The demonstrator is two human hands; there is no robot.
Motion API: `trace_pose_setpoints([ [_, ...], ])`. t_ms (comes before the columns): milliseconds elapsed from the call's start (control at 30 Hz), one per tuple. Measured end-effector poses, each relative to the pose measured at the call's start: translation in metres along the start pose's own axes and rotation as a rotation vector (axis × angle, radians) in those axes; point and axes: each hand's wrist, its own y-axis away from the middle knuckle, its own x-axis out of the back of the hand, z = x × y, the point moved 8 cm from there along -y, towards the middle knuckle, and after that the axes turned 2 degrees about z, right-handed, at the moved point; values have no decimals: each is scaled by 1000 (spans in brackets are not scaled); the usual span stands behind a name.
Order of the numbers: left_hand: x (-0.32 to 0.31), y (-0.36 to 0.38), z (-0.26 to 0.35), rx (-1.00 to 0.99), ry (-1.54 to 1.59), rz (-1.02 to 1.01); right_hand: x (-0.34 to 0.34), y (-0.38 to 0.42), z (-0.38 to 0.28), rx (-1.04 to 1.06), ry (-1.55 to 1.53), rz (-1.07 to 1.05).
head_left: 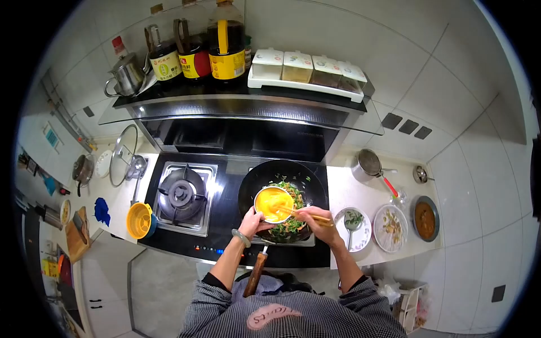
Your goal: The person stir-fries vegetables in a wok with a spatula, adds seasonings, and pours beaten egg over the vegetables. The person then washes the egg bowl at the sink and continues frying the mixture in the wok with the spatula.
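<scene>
My left hand (253,223) is closed on the rim and side of a small metal bowl (257,209) of beaten egg (274,201). In my right hand (319,221) is a pair of chopsticks (301,214), their tips down in the yellow egg. Both hands are over a black wok (252,179) on the right burner. Chopped greens and orange-brown bits (296,194) lie in the wok, partly hidden under the bowl. The wok's wooden handle (256,274) points toward my body.
On the left are a bare burner (181,192), a yellow basket (140,220) and a glass lid (124,156). A plate with a spoon (353,221), another plate (390,227), a bowl of brown sauce (426,218) and a saucepan (368,164) stand right. Sauce bottles (227,48) line the shelf above.
</scene>
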Motion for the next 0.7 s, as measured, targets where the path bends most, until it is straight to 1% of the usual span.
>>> trace_pose_setpoints([
  [33,3,-5,-3,25,8,1,-11,1,-11,136,93,-105],
  [67,8,-8,-4,48,16,4,-1,2,1,-94,-41,-37],
  [100,8,-8,-1,46,15,4,10,0,7,-151,-115,100],
  [167,6,-6,-1,32,-5,14,-7,-2,-6,89,7,-27],
  [200,6,-4,-2,40,-9,14,-15,0,-9,80,59,-97],
  [233,6,-3,1,36,-17,9,-13,0,-9,81,57,-93],
  [300,5,-5,7,24,-32,-1,6,-4,8,-116,-90,74],
  [333,5,-5,9,9,-48,19,-7,-6,-2,53,86,-35],
  [367,12,-13,6,53,-76,18,-17,-2,-6,116,62,-89],
  [433,16,-18,9,30,-77,7,-9,-4,10,-55,-31,2],
  [467,18,-23,11,29,-86,4,-8,-5,12,-53,-32,6],
  [500,18,-28,13,34,-97,0,-10,-6,7,-8,-17,-4],
  [533,25,-35,18,6,-175,92,-12,-3,1,34,-5,-10],
  [567,30,-39,24,-52,-280,167,-10,0,-2,30,-8,-4],
  [633,39,-50,38,-160,-508,258,6,4,-9,-6,34,115],
  [667,43,-55,41,-156,-635,303,13,7,-8,-30,22,129],
  [700,34,-51,54,-150,-763,344,17,11,-7,-31,22,134],
])
